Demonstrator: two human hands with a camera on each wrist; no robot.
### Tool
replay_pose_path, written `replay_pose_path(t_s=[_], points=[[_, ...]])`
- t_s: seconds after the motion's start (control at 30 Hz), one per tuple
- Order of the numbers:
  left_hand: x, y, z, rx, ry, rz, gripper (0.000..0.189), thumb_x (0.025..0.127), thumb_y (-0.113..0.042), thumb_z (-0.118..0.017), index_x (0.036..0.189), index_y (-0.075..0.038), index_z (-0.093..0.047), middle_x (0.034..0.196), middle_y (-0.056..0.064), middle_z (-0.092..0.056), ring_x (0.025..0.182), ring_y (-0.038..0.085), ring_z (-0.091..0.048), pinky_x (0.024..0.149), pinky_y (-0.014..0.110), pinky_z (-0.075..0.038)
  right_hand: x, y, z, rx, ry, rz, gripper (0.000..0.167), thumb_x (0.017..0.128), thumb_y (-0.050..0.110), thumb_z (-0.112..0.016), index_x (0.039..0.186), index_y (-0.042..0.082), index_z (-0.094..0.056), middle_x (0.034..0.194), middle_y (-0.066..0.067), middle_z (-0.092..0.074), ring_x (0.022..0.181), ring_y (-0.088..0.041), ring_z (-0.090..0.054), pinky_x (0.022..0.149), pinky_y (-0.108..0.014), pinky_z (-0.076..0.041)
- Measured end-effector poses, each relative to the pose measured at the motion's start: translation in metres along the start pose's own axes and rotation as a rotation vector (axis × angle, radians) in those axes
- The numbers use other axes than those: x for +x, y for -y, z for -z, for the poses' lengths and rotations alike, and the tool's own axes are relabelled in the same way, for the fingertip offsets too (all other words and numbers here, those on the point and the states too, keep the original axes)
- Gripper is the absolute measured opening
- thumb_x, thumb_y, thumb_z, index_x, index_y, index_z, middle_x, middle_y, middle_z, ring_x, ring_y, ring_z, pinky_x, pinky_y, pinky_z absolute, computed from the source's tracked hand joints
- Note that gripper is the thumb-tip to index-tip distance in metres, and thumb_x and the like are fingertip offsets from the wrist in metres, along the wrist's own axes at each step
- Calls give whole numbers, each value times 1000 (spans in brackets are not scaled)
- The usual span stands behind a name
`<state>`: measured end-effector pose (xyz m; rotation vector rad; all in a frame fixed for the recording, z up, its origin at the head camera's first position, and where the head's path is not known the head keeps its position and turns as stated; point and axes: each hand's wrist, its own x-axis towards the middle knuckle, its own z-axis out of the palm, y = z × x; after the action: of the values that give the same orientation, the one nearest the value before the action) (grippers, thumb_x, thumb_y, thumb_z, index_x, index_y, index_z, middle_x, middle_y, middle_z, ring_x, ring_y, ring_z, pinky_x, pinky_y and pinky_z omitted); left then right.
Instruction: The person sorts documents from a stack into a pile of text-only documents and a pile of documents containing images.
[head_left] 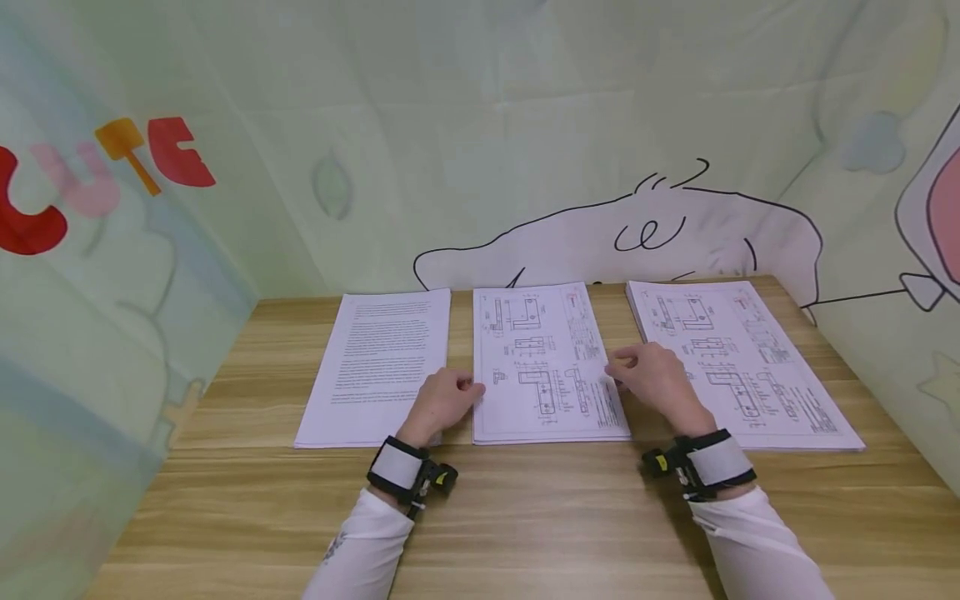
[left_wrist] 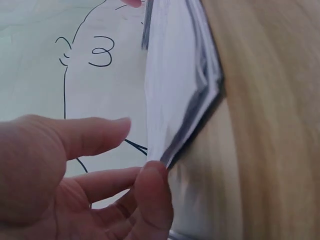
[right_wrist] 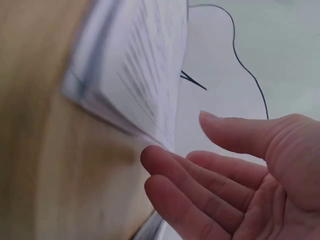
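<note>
A middle stack of paper sheets [head_left: 510,421], printed with technical drawings, lies on the wooden table between both hands. At its left edge is my left hand [head_left: 442,402], with the thumb apart from the loosely bent fingers. In the left wrist view the fingertips of my left hand [left_wrist: 75,185] meet the edge of the sheets [left_wrist: 172,75]. My right hand [head_left: 660,387] is at the stack's right edge. The right wrist view has the right hand [right_wrist: 225,185] with extended fingers and thumb apart, fingertips close to the stack's corner [right_wrist: 142,100]; contact there is unclear.
To the left lies a stack of text-printed sheets [head_left: 378,367], partly under the left hand in view. On the right is another stack of drawing sheets [head_left: 795,400]. A printed cloth [head_left: 480,150] hangs behind the wooden table [head_left: 525,517].
</note>
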<state>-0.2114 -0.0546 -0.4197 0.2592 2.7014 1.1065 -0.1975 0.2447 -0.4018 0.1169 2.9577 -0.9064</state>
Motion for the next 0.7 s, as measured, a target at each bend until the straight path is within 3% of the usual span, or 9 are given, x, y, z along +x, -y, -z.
replay_pose_path(t_s=[0.13,0.23,0.3,0.47,0.57,0.7], points=[[2,-6,1,-36,-48,-25,25,90,-29,-53,93,-8,-66,65,-1,-50,48,12,-39,42,23,-28,-3,-5,15,-32,-62,53,46,89,28,-57,121,-4,-54,91,-19,-66,68,-21,-60,52,-29,-40],[2,-13,0,-88,-60,-54,40,90,-29,-53,123,-7,-57,87,1,-59,53,12,-43,44,24,-32,-2,-15,25,-54,-121,97,49,90,34,-54,123,-2,-54,101,-24,-62,75,-26,-60,54,-30,-43],[2,-18,-3,-121,-62,-91,39,91,-28,-52,123,-7,-57,97,1,-59,59,12,-46,48,24,-36,-2,-22,31,-65,-163,106,50,90,38,-53,123,0,-54,105,-27,-60,79,-30,-60,54,-31,-43],[5,-36,-17,-173,-42,-180,36,92,-29,-52,122,-12,-58,101,-1,-62,71,10,-55,58,24,-45,-3,-45,44,-70,-252,66,52,89,42,-52,124,4,-54,104,-23,-62,84,-35,-60,53,-37,-45],[8,-50,-31,-177,-41,-234,34,92,-29,-53,121,-15,-59,108,-2,-61,77,8,-57,63,23,-46,-5,-59,53,-89,-243,58,58,89,47,-50,127,3,-50,108,-26,-59,90,-38,-58,57,-40,-46],[11,-68,-49,-180,-50,-277,34,92,-27,-53,123,-15,-58,117,-1,-56,86,7,-55,70,20,-45,-10,-78,64,-115,-163,29,69,88,52,-47,134,1,-40,120,-32,-49,104,-47,-49,72,-53,-43]])
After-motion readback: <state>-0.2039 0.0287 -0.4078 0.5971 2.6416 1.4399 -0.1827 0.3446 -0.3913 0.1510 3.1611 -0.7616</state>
